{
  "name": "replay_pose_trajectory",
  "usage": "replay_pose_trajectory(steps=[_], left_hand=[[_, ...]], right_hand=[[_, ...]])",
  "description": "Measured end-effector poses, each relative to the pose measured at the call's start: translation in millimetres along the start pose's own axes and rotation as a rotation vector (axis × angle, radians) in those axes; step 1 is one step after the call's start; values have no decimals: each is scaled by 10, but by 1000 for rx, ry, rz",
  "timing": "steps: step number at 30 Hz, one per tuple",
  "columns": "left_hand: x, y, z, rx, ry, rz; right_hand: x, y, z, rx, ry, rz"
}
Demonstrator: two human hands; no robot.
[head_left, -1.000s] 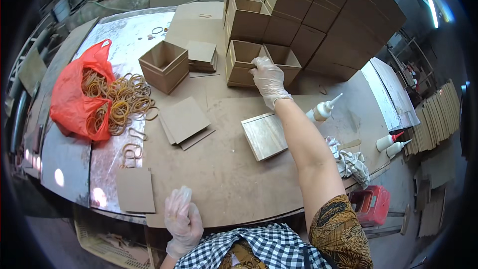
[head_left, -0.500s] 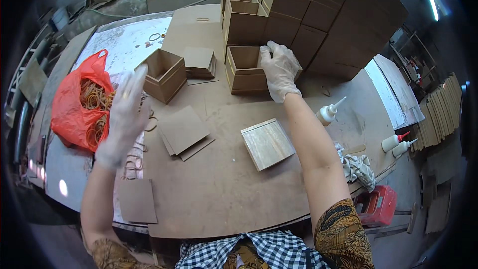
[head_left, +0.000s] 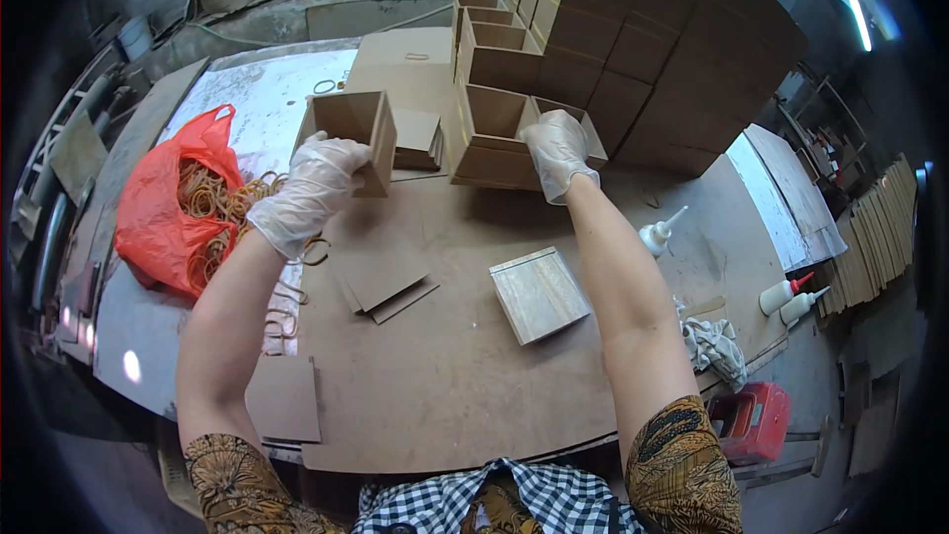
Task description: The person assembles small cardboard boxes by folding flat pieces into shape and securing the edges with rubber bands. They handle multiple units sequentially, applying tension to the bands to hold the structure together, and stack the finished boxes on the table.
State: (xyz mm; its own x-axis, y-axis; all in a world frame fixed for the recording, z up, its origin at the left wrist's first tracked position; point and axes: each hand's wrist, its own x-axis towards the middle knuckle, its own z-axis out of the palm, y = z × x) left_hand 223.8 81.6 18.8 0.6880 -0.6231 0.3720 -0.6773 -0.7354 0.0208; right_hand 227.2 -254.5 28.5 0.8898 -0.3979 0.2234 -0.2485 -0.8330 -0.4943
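My left hand (head_left: 321,181), in a thin clear glove, grips the near side of an open brown wooden box (head_left: 385,143), which is tilted. My right hand (head_left: 560,151), gloved the same way, is closed over the wall of another open box (head_left: 484,162) at the foot of the stack; its fingertips are partly hidden. Behind the left-hand box lies a small pile of square brown boards (head_left: 417,138). Nearer me, on the table, are loose thin boards (head_left: 395,295) and a square pale wooden block (head_left: 540,295).
A tall stack of brown boxes (head_left: 633,69) rises at the back right. To the left sits a red plastic bag (head_left: 158,227) of rubber bands (head_left: 203,193). White glue bottles (head_left: 655,237) and a crumpled rag (head_left: 714,348) lie right of my right arm. A board (head_left: 284,399) overlaps the front left edge.
My left hand has moved from beside the red bag to the left-hand box and taken hold of it. That box has turned and tilted. The right hand stays at its box.
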Motion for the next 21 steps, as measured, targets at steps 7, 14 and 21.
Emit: replay_pose_trajectory(steps=[7, 14, 21], left_hand=[[-72, 770, -760, 69, 118, 10], [-1312, 1612, -1320, 177, 102, 76], [-2458, 2140, -1313, -130, -95, 184]], right_hand=[[-803, -787, -890, 77, 98, -246], [-2342, -701, -1419, 41, 77, -432], [-3755, -222, -1330, 112, -89, -249]])
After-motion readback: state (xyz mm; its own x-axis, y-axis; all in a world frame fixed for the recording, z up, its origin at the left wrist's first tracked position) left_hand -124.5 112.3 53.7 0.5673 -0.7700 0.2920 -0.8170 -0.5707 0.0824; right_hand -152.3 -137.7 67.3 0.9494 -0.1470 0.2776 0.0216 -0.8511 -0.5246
